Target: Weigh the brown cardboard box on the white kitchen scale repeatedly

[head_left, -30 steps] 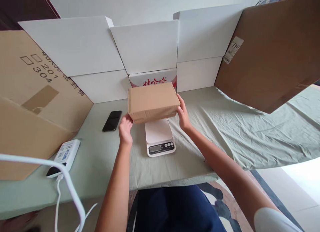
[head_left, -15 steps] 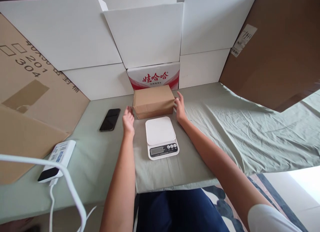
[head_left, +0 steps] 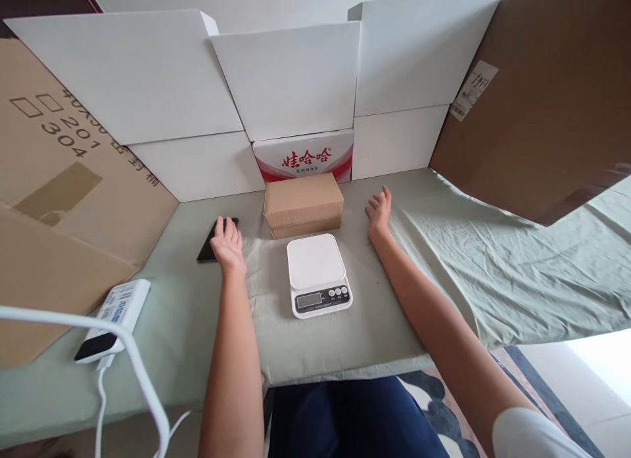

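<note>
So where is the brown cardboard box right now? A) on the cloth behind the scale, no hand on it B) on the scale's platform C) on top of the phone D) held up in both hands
A: the brown cardboard box sits on the cloth behind the scale, and the left hand and right hand are both clear of it.

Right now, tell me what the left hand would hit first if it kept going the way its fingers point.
The left hand points away from the person, over the black phone it partly covers. Straight on, it would probably meet the low white cardboard panel at the table's back; depth is unclear.
</note>
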`<state>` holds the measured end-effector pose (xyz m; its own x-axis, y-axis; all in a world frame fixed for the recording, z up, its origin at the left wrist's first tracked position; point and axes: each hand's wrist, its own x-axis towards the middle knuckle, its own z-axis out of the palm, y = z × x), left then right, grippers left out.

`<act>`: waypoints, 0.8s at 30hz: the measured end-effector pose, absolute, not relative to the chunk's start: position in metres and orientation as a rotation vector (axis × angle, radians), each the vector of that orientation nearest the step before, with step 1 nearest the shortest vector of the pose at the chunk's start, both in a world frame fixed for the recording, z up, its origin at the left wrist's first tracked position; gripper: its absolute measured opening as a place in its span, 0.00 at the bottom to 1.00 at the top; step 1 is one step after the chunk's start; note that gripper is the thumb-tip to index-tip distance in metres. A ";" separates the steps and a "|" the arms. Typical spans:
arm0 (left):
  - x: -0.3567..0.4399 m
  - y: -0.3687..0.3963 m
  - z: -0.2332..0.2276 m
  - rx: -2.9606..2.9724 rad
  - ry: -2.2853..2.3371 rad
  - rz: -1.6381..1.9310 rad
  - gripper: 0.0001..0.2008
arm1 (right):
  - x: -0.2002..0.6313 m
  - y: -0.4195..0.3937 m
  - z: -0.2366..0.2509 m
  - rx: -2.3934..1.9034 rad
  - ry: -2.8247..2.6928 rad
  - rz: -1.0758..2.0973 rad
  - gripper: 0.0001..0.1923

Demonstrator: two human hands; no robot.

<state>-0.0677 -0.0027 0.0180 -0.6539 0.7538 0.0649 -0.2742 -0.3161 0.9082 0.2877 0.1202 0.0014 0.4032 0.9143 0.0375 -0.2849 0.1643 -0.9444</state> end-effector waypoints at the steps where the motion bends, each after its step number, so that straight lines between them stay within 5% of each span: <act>1: -0.067 -0.002 0.018 0.642 1.255 2.014 0.37 | 0.287 0.120 0.001 -1.071 -0.747 0.976 0.30; 24: -0.057 0.008 -0.001 0.867 1.209 1.821 0.42 | 0.249 0.098 -0.003 -0.822 -1.222 1.254 0.33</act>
